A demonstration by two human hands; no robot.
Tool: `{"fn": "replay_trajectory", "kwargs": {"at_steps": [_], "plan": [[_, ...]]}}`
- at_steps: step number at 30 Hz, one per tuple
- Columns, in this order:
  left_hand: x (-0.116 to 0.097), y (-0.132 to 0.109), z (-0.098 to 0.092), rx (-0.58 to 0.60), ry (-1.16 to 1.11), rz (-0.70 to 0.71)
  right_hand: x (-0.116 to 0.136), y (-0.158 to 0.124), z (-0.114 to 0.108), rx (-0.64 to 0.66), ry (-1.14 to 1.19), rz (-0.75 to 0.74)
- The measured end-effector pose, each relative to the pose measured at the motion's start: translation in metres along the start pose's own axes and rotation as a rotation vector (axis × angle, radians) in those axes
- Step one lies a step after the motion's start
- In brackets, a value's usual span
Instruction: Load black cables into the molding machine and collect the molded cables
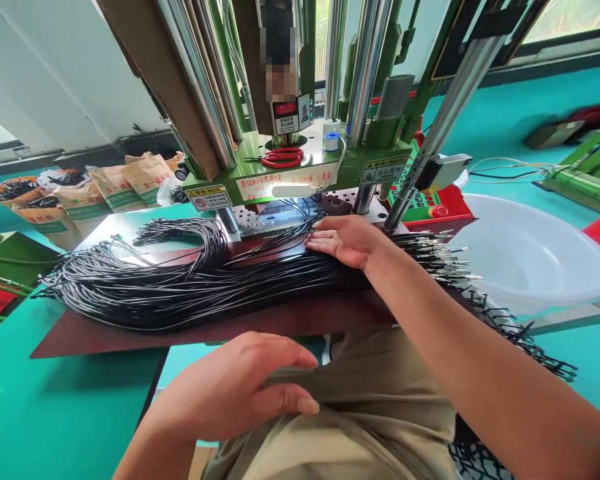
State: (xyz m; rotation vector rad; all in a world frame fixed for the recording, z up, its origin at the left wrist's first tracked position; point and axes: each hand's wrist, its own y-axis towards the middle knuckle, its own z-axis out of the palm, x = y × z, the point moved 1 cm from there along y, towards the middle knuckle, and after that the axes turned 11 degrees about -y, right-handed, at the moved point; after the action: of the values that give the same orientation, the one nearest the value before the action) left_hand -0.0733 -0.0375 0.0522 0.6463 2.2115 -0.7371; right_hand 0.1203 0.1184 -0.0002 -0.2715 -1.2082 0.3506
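Note:
A big bundle of black cables (180, 283) lies across a dark brown board (130, 330) in front of a green press machine (300, 167). My right hand (347, 240) lies flat on the cables near the machine's perforated metal plate (260, 217), fingers stretched out and open. The cables' metal-tipped ends (450, 263) stick out to the right of that hand. My left hand (240, 390) rests low on my lap and pinches a fold of my khaki trousers (360, 413) between thumb and fingers.
Red-handled scissors (283, 158) and a small tape roll (331, 141) sit on the machine's green deck. A white plastic basin (535, 257) stands at the right, a red control box (437, 207) behind it. Paper sacks (105, 190) line the back left. More cables (520, 347) hang off the right.

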Motion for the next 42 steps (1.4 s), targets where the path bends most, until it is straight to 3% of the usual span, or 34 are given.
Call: {"fn": "replay_trajectory", "kwargs": {"at_steps": [8, 11, 14, 17, 20, 23, 28, 32, 36, 42], "plan": [[-0.029, 0.011, 0.025, -0.096, -0.057, 0.195, -0.010, 0.006, 0.042, 0.194, 0.111, 0.090], [-0.025, 0.029, 0.029, -0.201, -0.040, 0.328, -0.008, 0.003, 0.061, 0.244, 0.116, 0.065], [0.004, 0.052, 0.010, -0.350, 0.024, 0.422, 0.000, 0.007, 0.078, 0.255, 0.081, 0.009], [0.046, 0.064, -0.029, -0.475, 0.103, 0.388, 0.007, 0.012, 0.087, 0.236, -0.003, -0.067], [0.083, 0.056, -0.069, -0.412, 0.216, 0.197, 0.008, 0.014, 0.082, 0.234, -0.171, -0.140], [0.102, 0.040, -0.093, -0.323, 0.271, 0.098, 0.002, 0.012, 0.062, 0.254, -0.441, -0.214], [0.102, 0.039, -0.102, -0.275, 0.349, 0.058, -0.005, 0.009, 0.033, 0.329, -1.000, -0.352], [0.096, 0.052, -0.106, -0.256, 0.457, 0.025, -0.005, 0.010, 0.032, 0.391, -1.319, -0.448], [0.099, 0.057, -0.110, -0.274, 0.489, 0.039, -0.008, 0.014, 0.040, 0.440, -1.483, -0.496], [0.114, 0.057, -0.116, -0.418, 0.339, 0.063, -0.012, 0.018, 0.052, 0.427, -1.534, -0.536]]}}
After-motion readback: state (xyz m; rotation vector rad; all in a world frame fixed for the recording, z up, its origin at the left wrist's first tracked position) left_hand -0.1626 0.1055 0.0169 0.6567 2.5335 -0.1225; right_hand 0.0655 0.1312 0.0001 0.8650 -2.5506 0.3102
